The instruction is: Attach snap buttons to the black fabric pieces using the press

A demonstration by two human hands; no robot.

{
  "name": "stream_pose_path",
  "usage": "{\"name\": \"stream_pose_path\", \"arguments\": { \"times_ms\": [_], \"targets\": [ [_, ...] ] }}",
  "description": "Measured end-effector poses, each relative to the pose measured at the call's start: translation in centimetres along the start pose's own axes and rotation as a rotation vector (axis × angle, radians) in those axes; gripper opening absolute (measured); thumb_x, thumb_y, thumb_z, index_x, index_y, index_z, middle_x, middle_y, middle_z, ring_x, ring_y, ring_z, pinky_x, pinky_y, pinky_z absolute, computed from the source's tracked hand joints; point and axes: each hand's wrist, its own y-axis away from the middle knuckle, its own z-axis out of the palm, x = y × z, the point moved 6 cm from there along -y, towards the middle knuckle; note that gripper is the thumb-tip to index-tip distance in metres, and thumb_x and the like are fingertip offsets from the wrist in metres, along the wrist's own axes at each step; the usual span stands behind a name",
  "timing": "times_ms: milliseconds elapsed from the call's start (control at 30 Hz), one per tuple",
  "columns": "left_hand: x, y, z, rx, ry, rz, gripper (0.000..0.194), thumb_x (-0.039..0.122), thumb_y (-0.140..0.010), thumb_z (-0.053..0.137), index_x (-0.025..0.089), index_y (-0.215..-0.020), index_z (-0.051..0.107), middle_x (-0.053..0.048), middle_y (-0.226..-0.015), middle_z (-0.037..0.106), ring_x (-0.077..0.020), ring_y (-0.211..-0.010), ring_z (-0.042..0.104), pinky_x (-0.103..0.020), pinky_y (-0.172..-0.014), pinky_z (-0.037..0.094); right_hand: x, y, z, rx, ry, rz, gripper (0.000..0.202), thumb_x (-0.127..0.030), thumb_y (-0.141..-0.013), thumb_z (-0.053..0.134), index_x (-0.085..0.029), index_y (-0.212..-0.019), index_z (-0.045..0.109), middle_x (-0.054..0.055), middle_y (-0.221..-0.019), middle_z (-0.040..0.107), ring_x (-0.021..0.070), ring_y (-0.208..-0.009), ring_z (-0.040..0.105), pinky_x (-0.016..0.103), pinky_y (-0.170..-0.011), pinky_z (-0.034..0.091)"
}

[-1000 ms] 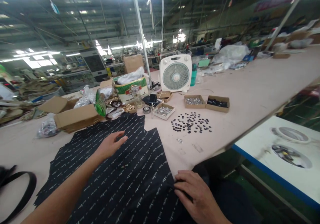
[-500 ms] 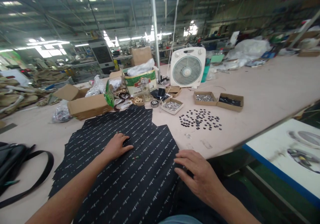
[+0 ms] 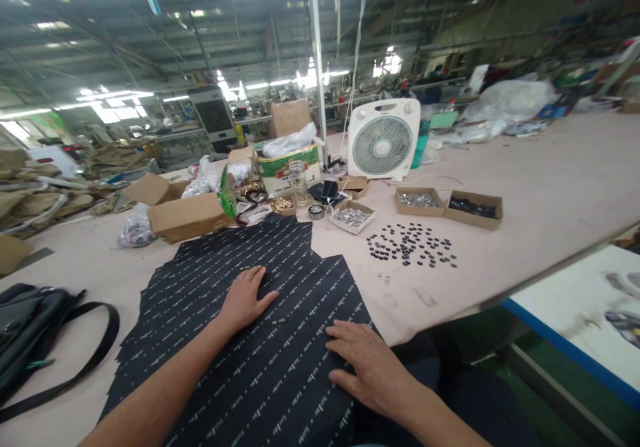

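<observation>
Dark fabric pieces [image 3: 300,300] with rows of white printed lettering lie stacked in front of me, their edges stepped at the left. My left hand [image 3: 246,295] rests palm down near the middle of the top piece, thumb apart from the fingers, holding nothing. Over the right part of the same fabric lies my right hand [image 3: 363,360], fingers stretched out and thumb spread, also without anything in it. Between the hands a small coloured mark [image 3: 280,321] shows on the cloth. Several black round snap parts [image 3: 410,244] are scattered on the table beyond my right hand.
Open boxes of small metal parts [image 3: 353,216] and dark parts [image 3: 474,207] stand past the fabric. Behind them is a white box fan [image 3: 384,139]. A cardboard box [image 3: 190,219] sits at the left, and a black bag [image 3: 30,327] with a strap lies nearer. The table [image 3: 550,187] ends at the right.
My right hand has moved left from the fabric's right edge onto the cloth. My left hand stays on the fabric in about the same spot. The view has shifted slightly.
</observation>
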Motion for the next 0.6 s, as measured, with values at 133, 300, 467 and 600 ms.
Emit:
{"name": "stream_pose_path", "arguments": {
  "times_ms": [133, 300, 467, 600],
  "targets": [
    [0.4, -0.1, 0.1, 0.018, -0.034, -0.012, 0.052, 0.057, -0.09, 0.047, 0.016, -0.119, 0.061, -0.014, -0.123, 0.059, -0.03, -0.116, 0.049, -0.047, -0.101, 0.039, -0.1, -0.1, 0.0, -0.001, -0.012, 0.023, 0.038, -0.031, -0.081, 0.067, -0.025, -0.119, 0.067, 0.006, -0.139, 0.055, 0.0281, -0.134, 0.042, 0.047, -0.112, 0.029],
    [0.8, -0.6, 0.0, 0.022, -0.048, -0.034, 0.031, 0.043, -0.094, 0.045, 0.02, -0.094, 0.067, -0.008, -0.099, 0.065, -0.0235, -0.099, 0.056, -0.038, -0.091, 0.044, 0.4, -0.5, 0.5, -0.031, 0.007, 0.064, 0.038, -0.035, -0.083, 0.063, -0.025, -0.12, 0.067, 0.008, -0.139, 0.055, 0.0307, -0.134, 0.042, 0.053, -0.112, 0.03],
    [0.6, -0.7, 0.5, 0.074, -0.05, -0.075, 0.038, 0.045, -0.094, 0.045, 0.019, -0.117, 0.061, -0.011, -0.134, 0.054, -0.0245, -0.123, 0.046, -0.039, -0.105, 0.036, 1.7, -0.6, 1.5, 0.006, 0.057, 0.023, 0.037, -0.038, -0.084, 0.061, -0.027, -0.12, 0.068, 0.008, -0.139, 0.055, 0.0311, -0.134, 0.043, 0.055, -0.11, 0.032],
    [0.8, -0.7, 0.5, 0.094, -0.07, -0.09, 0.059, 0.059, -0.09, 0.046, 0.014, -0.128, 0.055, -0.015, -0.138, 0.051, -0.0306, -0.126, 0.043, -0.047, -0.107, 0.031, 3.0, -0.7, 2.0, 0.035, 0.089, -0.052, 0.037, -0.04, -0.084, 0.061, -0.029, -0.118, 0.069, 0.007, -0.138, 0.056, 0.0311, -0.131, 0.048, 0.052, -0.108, 0.038]
  ]
}}
